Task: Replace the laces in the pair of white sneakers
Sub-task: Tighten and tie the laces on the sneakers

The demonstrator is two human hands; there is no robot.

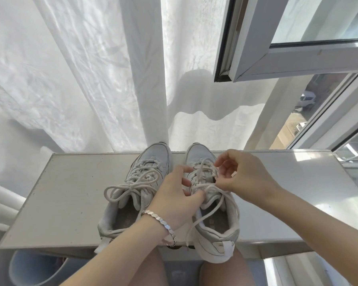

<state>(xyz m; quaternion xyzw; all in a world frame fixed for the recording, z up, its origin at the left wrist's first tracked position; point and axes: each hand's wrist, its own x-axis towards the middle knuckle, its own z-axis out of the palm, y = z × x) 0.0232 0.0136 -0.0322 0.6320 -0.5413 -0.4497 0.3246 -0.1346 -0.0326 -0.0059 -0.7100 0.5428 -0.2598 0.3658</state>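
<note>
I'm holding the right sneaker (pixel 215 221) with left hand (pixel 174 197) fingers curled on its tongue, right hand (pixel 243 176) fingers pinching the soft, limp lace (pixel 205 185)

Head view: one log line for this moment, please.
left hand: grips right sneaker; right hand: pinches its lace, untied; left sneaker: bow tied

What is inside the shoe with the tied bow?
Only a grey insole shows inside the left sneaker. Toward the toe, the tied lace and the shoe's top hide the rest.
</note>
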